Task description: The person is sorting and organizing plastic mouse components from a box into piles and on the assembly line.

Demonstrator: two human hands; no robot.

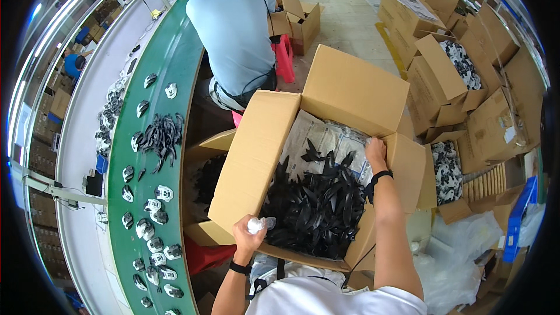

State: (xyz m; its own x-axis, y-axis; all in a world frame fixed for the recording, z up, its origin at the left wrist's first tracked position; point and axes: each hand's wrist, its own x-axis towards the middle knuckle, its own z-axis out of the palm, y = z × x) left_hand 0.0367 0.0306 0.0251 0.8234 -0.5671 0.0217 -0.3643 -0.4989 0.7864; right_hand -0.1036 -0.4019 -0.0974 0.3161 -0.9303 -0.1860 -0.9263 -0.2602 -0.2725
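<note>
An open cardboard box [248, 157] stands in front of me with its flaps spread out. Inside lies a heap of black, curved, pointed plastic parts [315, 210], with printed paper sheets [300, 134] along the far side. My left hand [248, 236] is closed around a crumpled piece of clear plastic film [256, 225] at the near left corner of the box. At the box's far right inner edge is my right hand [376, 154], its fingers curled beside the paper; what they grip is hidden.
On the left runs a green conveyor belt [131, 256] carrying several black-and-white shells [153, 205] and a pile of black parts [161, 138]. A co-worker in a light blue shirt [230, 35] sits ahead. Cartons [434, 76] and clear plastic sheeting [452, 256] crowd the right.
</note>
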